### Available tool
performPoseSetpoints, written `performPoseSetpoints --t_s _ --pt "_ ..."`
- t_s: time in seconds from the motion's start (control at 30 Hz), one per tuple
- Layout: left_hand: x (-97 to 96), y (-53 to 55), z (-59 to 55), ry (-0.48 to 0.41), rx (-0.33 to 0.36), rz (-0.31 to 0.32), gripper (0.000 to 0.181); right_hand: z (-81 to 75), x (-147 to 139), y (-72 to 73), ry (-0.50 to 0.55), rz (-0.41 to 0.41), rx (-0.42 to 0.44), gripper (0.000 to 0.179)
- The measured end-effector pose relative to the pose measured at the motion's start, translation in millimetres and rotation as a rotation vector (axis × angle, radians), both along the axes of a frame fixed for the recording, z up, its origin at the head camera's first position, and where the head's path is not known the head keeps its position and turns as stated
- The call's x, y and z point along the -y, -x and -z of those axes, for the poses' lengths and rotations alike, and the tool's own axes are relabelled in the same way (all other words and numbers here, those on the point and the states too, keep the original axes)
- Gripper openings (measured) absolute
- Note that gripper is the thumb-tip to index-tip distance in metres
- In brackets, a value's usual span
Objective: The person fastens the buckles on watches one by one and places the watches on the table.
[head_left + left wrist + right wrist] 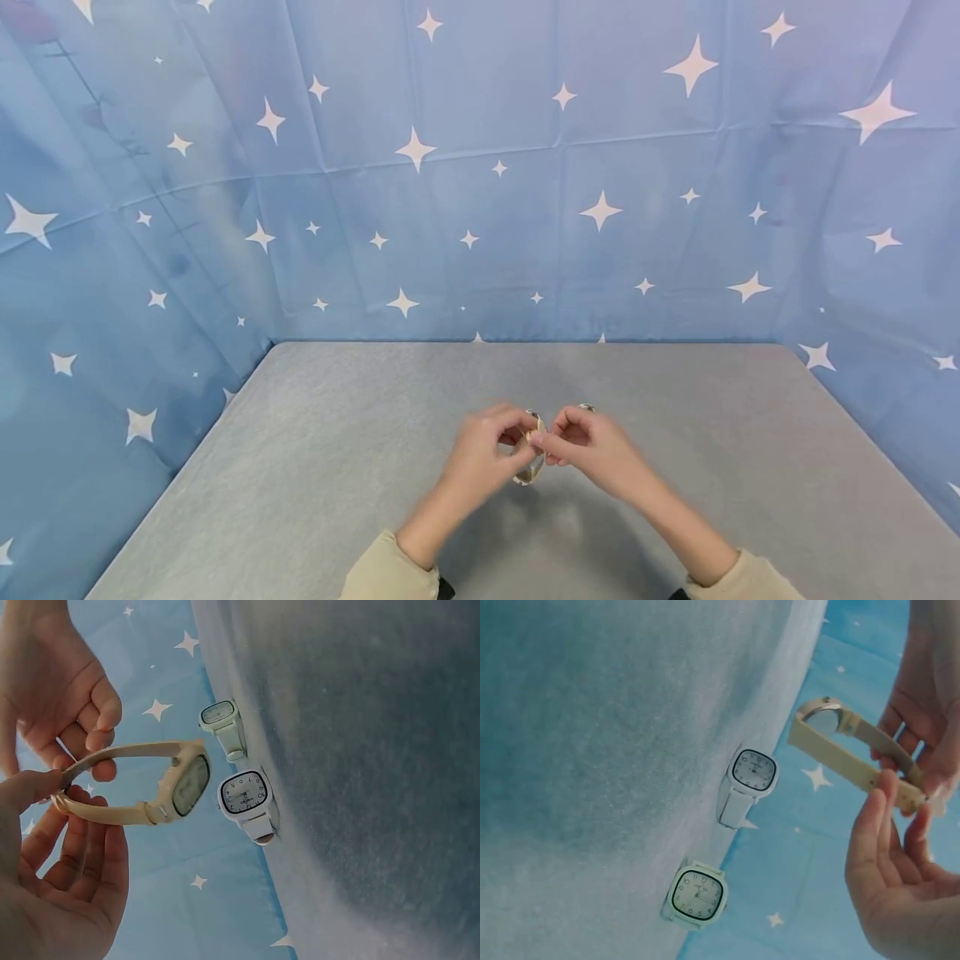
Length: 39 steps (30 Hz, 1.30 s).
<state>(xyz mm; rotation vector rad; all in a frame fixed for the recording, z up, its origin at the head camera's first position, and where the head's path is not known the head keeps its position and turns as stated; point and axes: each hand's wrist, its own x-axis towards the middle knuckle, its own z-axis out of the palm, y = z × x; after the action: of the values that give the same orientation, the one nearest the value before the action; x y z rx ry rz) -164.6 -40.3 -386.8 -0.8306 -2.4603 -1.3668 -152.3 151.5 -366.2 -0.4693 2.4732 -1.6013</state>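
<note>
A beige wristwatch with a squarish case is held up above the table, its strap bent into a loop. At the strap's ends, the left hand pinches it between thumb and fingers. From the other side, the thumb and fingertips of the right hand pinch the strap at the same spot. The buckle area is mostly covered by fingers. Beyond the hands, a white wristwatch and a pale green wristwatch stand on the table with their dials facing outward; the hands largely hide both in the head view.
The grey table extends around the hands, its far edge meeting a blue curtain printed with white stars. The curtain also runs along the left and right sides.
</note>
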Motion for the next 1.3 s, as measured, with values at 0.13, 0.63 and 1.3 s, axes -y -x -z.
performPoseSetpoints --t_s 0.13,0.63,1.3 --pt "-1.7 -1.9 1.1 0.099 -0.071 -0.027 0.005 1.6 2.2 -1.4 -0.028 -0.001 -0.057 0.028" --pt "-5.2 -1.8 3.3 0.316 -0.181 -0.135 0.01 1.3 7.7 -2.7 -0.242 0.134 -0.15 0.013" --pt "-8.2 -3.2 5.9 0.316 -0.225 -0.181 0.015 5.3 9.9 -3.2 -0.188 0.181 -0.14 0.018"
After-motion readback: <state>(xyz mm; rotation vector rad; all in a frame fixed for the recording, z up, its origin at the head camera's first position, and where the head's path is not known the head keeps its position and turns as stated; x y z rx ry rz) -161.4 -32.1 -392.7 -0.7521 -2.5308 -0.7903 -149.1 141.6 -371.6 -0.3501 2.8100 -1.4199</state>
